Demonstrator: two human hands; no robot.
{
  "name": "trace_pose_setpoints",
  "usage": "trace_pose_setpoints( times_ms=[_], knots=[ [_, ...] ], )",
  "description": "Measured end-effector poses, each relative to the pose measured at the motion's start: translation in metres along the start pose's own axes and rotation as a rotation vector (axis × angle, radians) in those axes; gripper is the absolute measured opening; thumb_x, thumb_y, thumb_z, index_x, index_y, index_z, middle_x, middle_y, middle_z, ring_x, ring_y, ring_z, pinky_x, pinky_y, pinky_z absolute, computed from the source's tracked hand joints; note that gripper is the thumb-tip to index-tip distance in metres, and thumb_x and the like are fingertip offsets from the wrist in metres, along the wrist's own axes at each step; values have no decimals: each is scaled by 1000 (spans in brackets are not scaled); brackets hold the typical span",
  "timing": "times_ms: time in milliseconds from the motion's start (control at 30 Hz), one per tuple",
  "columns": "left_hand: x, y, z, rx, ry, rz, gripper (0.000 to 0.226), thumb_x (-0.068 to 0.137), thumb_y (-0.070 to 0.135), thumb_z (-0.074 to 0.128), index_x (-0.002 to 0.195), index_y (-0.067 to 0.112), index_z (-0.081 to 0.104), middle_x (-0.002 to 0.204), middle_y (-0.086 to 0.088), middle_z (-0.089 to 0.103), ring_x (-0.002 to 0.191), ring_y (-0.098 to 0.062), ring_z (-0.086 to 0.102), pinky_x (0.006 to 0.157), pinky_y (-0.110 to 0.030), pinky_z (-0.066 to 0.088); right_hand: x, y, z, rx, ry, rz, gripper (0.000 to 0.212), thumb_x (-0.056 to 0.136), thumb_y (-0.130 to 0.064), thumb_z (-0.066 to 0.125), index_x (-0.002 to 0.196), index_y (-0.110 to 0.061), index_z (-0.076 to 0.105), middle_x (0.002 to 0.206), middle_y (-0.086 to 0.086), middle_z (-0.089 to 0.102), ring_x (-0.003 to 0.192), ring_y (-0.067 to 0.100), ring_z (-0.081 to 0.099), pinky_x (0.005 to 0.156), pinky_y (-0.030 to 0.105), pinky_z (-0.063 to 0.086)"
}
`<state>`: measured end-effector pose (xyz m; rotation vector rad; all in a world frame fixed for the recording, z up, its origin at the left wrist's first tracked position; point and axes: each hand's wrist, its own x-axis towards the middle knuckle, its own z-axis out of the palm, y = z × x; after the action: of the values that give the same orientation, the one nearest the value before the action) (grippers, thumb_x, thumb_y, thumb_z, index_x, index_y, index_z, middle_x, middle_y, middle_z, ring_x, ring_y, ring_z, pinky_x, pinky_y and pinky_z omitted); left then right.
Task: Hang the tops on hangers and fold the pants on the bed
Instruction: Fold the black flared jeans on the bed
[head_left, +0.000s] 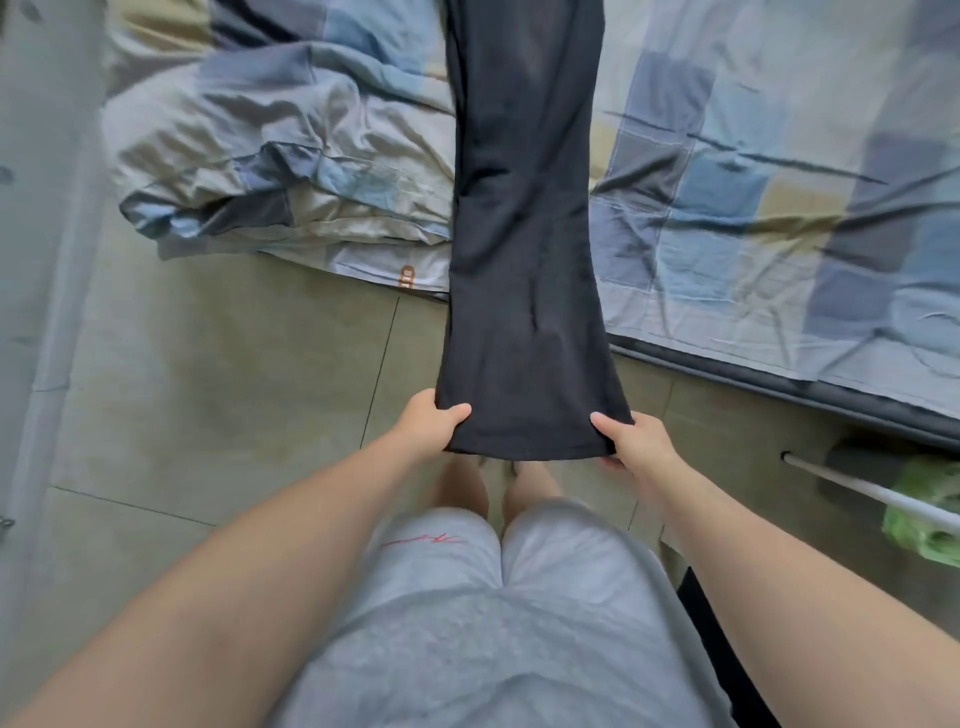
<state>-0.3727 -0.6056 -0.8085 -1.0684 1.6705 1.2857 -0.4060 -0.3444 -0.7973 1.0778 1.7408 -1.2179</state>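
The wide bed (753, 208), covered with a patchwork sheet of blue, grey and beige squares, fills the upper part of the view. Its cotton looks thin and is much creased. On its left side lies a crumpled quilt (260, 156) of the same pattern. The long black pants (524, 234) of soft matte cloth lie on the bed between the quilt and the flat sheet. Their flared leg ends reach out over the tiled floor (208, 389). The left hand (428, 421) and the right hand (631, 441) each pinch one corner of the hem between the fingers (457, 412), thumb on top.

To fold well, I think both corners should go forward together at the same height, with the cloth kept tight, so that the hem lands square and no crease is trapped. The cloth looks limp and would probably sag if one hand is slower.
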Motion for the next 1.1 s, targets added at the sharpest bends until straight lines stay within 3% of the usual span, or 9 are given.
trace_pose_setpoints(
  times_ms=[67,167,233,400,500,567,767,933,1100],
  knots=[
    [-25,21,-20,10,5,36,34,95,22,64,124,3,59,114,-9,65,103,-30,64,91,-41,55,-30,-17,-2,64,6,-28,14,91,-15,70,104,-11,69,87,3,71,75,17,65,56,25,54],
    [-59,46,-45,-5,20,85,16,96,24,64,107,12,61,97,-2,64,79,-18,62,61,-27,56,-72,-40,0,199,-29,-58,12,93,-14,69,104,-12,66,97,6,71,82,20,67,63,29,54],
    [-81,56,-61,-6,37,103,15,96,27,64,103,14,60,93,0,64,76,-16,62,52,-25,53,-99,-53,1,235,-64,-76,14,93,-15,68,106,-12,64,102,8,71,89,25,67,67,30,54],
    [-119,54,-87,-92,93,106,27,95,30,68,111,9,62,107,-10,66,84,-25,65,62,-31,54,-144,-62,2,271,-140,-122,15,95,-14,66,109,-11,64,102,10,72,92,28,65,75,34,56],
    [-135,32,-88,-167,121,115,23,92,30,71,102,10,63,103,-9,66,83,-25,64,64,-33,55,-159,-46,1,234,-178,-143,14,95,-13,66,108,-9,65,100,12,71,87,28,65,82,39,56],
    [-144,14,-85,-219,143,107,22,91,29,73,94,10,62,100,-10,65,82,-26,63,67,-35,56,-163,-27,-1,207,-185,-136,13,93,-13,67,106,-9,66,96,11,72,77,25,67,76,37,57],
    [-188,-67,-53,-260,195,89,25,92,27,72,83,9,57,85,-9,62,68,-25,61,63,-32,55,-178,55,-14,180,-204,-79,18,89,-13,72,103,-5,64,82,11,71,61,21,68,57,31,57],
    [-215,-157,-24,-198,234,26,25,92,25,71,82,9,54,86,-12,61,69,-28,61,65,-34,58,-193,153,-21,133,-207,9,18,89,-14,71,103,-6,63,93,11,70,70,24,70,66,35,58],
    [-239,-230,-13,-17,275,-61,29,89,30,75,92,4,63,95,-14,66,88,-32,63,75,-35,50,-212,224,-23,43,-255,86,23,87,-10,72,105,1,63,89,15,69,63,26,68,66,34,57]
  ],
)
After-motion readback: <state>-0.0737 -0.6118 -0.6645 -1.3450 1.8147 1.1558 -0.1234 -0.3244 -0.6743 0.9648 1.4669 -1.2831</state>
